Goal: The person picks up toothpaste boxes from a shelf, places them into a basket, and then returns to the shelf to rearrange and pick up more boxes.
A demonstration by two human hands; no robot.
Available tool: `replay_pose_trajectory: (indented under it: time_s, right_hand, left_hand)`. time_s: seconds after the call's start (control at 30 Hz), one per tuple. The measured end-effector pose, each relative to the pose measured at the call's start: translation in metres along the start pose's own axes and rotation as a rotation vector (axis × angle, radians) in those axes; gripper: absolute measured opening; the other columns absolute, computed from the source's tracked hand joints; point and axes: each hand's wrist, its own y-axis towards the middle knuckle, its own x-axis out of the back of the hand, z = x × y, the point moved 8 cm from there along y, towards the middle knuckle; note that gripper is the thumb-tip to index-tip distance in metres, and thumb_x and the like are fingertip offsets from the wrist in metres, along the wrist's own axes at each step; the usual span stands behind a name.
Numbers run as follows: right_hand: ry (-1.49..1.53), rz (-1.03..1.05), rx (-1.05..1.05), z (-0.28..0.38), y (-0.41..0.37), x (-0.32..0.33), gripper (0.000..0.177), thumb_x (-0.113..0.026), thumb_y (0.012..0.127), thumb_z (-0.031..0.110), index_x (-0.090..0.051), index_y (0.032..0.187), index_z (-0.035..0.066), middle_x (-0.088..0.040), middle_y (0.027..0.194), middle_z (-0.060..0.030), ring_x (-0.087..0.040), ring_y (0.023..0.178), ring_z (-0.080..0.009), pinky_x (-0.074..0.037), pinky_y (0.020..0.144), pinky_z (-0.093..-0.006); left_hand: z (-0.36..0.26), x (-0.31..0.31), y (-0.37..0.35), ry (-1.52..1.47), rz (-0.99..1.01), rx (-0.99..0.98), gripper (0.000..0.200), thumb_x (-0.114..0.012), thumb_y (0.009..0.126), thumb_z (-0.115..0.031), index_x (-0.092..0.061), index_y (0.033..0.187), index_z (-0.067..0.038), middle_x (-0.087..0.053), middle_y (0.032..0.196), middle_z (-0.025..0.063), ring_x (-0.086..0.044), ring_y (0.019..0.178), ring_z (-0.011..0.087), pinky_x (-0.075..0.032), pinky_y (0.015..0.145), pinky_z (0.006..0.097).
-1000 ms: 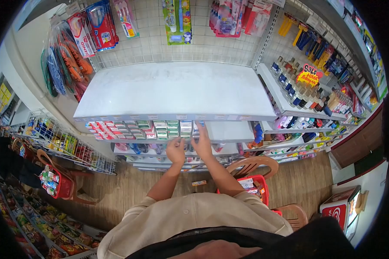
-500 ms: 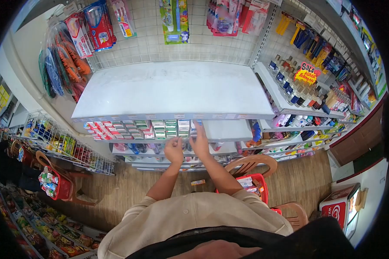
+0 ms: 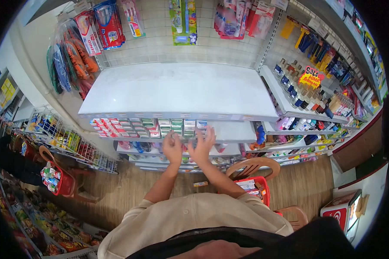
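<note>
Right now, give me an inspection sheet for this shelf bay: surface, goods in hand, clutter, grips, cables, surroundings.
Surface: white top shelf with price tags along its front edge; second shelf below it.
Job's things: rows of small boxes line the second shelf from its left end to the hands.
Clutter: one loose box on the wooden floor; red basket of goods on a chair.
Grips: left hand at the box fronts, grip unclear; right hand open, fingers spread at the row's end.
Cables: nothing seen.
Surroundings: toothbrush packs hang above; bottles and a sale sign to the right; a person at far left.
</note>
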Motion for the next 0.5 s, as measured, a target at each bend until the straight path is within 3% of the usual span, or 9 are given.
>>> replay_pose_trajectory:
  time_s: [0.07,0.2,0.5]
  right_hand:
    - [-0.023,0.027,0.013,0.016,-0.001,-0.004,0.055,-0.061,0.075,0.021,-0.051,0.128,0.018,-0.023,0.145,-0.0193,-0.013,0.135,-0.048,-0.01,0.1,-0.0713]
    - [-0.099,0.153,0.035,0.031,0.001,-0.019,0.063,-0.06,0.073,0.018,-0.046,0.135,0.021,-0.022,0.147,-0.0171,-0.009,0.135,-0.0485,-0.009,0.098,-0.0736]
    - [-0.088,0.194,0.0,0.034,0.008,-0.03,0.068,-0.058,0.075,0.017,-0.039,0.14,0.017,-0.019,0.149,-0.0178,-0.008,0.135,-0.0491,-0.006,0.1,-0.0714]
  left_hand:
    - [-0.019,0.002,0.005,-0.048,0.001,-0.018,0.021,-0.063,0.085,-0.014,-0.067,0.103,-0.004,-0.059,0.069,0.0043,-0.051,0.06,0.0127,-0.041,0.054,0.0299]
    - [-0.023,0.0,0.012,-0.045,0.022,-0.038,0.03,-0.056,0.088,-0.011,-0.063,0.116,-0.003,-0.057,0.066,0.0041,-0.047,0.057,0.0092,-0.039,0.051,0.0276]
    - [-0.019,-0.003,0.019,-0.113,0.163,0.047,0.032,-0.054,0.089,-0.009,-0.06,0.119,0.001,-0.052,0.056,0.0018,-0.041,0.051,0.0051,-0.034,0.046,0.025]
